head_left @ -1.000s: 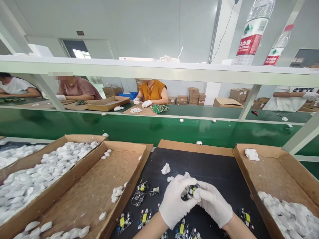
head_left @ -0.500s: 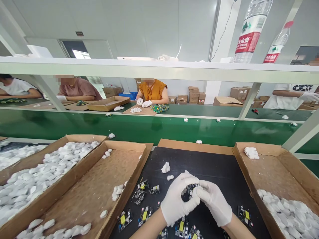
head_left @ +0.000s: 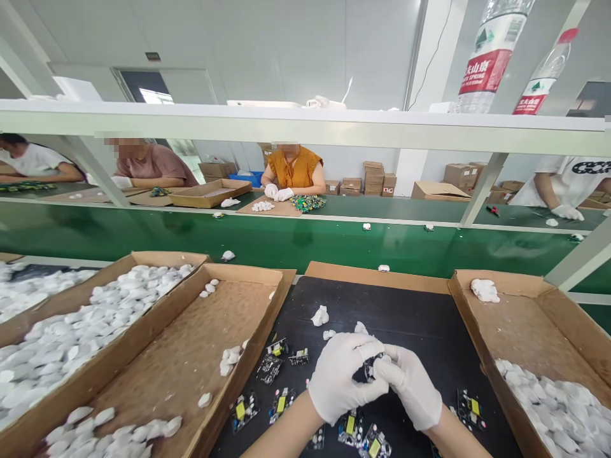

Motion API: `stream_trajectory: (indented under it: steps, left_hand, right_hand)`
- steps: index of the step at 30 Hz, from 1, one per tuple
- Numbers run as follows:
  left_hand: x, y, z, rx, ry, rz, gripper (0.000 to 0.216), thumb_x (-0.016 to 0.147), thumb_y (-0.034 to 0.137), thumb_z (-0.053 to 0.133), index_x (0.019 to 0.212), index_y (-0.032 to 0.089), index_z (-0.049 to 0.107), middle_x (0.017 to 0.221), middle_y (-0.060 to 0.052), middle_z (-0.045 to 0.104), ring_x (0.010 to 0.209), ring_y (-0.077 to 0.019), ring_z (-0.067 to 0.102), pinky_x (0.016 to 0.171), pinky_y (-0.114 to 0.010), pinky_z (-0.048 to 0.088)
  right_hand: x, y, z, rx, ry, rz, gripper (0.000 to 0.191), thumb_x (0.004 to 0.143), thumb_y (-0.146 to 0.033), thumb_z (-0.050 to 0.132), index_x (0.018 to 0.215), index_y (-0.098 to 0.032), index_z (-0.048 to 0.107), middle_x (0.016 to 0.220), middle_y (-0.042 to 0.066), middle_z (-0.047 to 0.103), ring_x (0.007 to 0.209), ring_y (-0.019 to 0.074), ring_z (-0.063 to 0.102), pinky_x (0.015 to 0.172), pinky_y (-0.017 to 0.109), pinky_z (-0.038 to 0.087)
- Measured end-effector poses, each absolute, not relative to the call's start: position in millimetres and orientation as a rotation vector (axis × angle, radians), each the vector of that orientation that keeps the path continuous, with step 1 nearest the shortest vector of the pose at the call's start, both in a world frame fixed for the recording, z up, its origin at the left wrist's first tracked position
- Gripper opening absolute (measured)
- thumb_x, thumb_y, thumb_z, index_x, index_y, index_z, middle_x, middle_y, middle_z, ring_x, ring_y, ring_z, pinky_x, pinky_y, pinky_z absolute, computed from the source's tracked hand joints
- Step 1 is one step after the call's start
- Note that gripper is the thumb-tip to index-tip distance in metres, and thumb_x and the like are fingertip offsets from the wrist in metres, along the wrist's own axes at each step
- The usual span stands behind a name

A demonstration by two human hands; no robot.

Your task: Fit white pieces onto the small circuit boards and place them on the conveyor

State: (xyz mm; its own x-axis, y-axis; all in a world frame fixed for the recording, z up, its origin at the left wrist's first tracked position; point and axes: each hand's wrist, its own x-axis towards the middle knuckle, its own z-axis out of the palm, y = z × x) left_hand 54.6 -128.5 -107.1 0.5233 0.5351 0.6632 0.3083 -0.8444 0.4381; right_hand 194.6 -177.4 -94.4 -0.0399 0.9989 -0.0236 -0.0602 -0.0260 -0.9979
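Note:
My left hand (head_left: 341, 380), in a white glove, is closed around a small circuit board (head_left: 369, 369) above the black mat (head_left: 405, 312). The gloved fingers of my right hand (head_left: 414, 387) pinch the board from the other side. Most of the board is hidden by both hands, and whether a white lump sits between my right fingertips I cannot make out. Just beyond my left hand lie a white putty-like lump (head_left: 319, 316) and smaller bits. Several circuit boards with yellow blocks (head_left: 281, 403) are spread around my forearms, one (head_left: 471, 408) to the right.
Cardboard trays with white lumps flank the mat, a left tray (head_left: 172, 343) and a right tray (head_left: 529, 324). A green conveyor belt (head_left: 296, 245) carrying small pieces runs beyond. Overhead is a white shelf (head_left: 286, 127) with water bottles (head_left: 491, 63). Co-workers (head_left: 293, 172) sit across.
My hands stay together on the circuit board with only a slight shift of the fingers. Pieces on the belt have moved right. The co-worker at far right has lowered a gloved hand to the table.

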Motion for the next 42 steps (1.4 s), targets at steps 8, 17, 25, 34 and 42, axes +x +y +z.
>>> stream_trajectory:
  steps: [8,17,25,34,42]
  left_hand:
    - [56,-130,-116,2.458,0.726,1.200,0.038,0.066,0.029,0.069,0.103,0.024,0.062,0.099,-0.006,0.068,0.088,-0.0228,0.064,0.078,-0.035,0.051]
    - [50,-126,-111,2.309,0.567,1.328,0.032,0.070,0.037,0.069,0.099,0.022,0.064,0.093,-0.006,0.070,0.086,-0.0210,0.066,0.078,-0.032,0.052]
    - [54,-128,-112,2.314,0.632,1.390,0.030,0.066,0.025,0.069,0.096,0.023,0.065,0.090,-0.004,0.071,0.082,-0.0202,0.066,0.076,-0.032,0.051]
    - [54,-129,-106,2.281,0.479,1.447,0.032,0.071,0.040,0.069,0.099,0.025,0.064,0.087,-0.003,0.069,0.077,-0.0181,0.065,0.071,-0.031,0.051]
    - [55,-125,-115,2.328,0.546,1.412,0.044,0.064,0.050,0.073,0.098,0.023,0.064,0.093,-0.006,0.067,0.082,-0.0213,0.065,0.073,-0.035,0.051]
  right_hand:
    - [194,-176,-100,-1.071,-1.150,1.357,0.031,0.070,-0.045,0.069,0.077,-0.015,0.066,0.062,-0.002,0.051,0.059,0.0125,0.042,0.063,0.026,0.038]
    - [194,-179,-98,-0.795,-0.956,1.589,0.033,0.074,-0.047,0.067,0.078,-0.014,0.068,0.071,0.006,0.062,0.066,0.0169,0.052,0.065,0.030,0.042]
    - [196,-178,-103,-1.043,-1.153,1.331,0.029,0.077,-0.043,0.066,0.087,-0.015,0.069,0.077,0.004,0.066,0.076,0.0199,0.056,0.074,0.031,0.042]
    - [194,-182,-100,-0.989,-1.192,1.402,0.029,0.074,-0.037,0.070,0.089,-0.013,0.067,0.079,0.005,0.063,0.076,0.0207,0.055,0.077,0.035,0.043]
    - [191,-179,-98,-0.900,-1.133,1.417,0.029,0.076,-0.041,0.063,0.088,-0.015,0.065,0.074,0.002,0.056,0.073,0.0176,0.050,0.076,0.032,0.041]
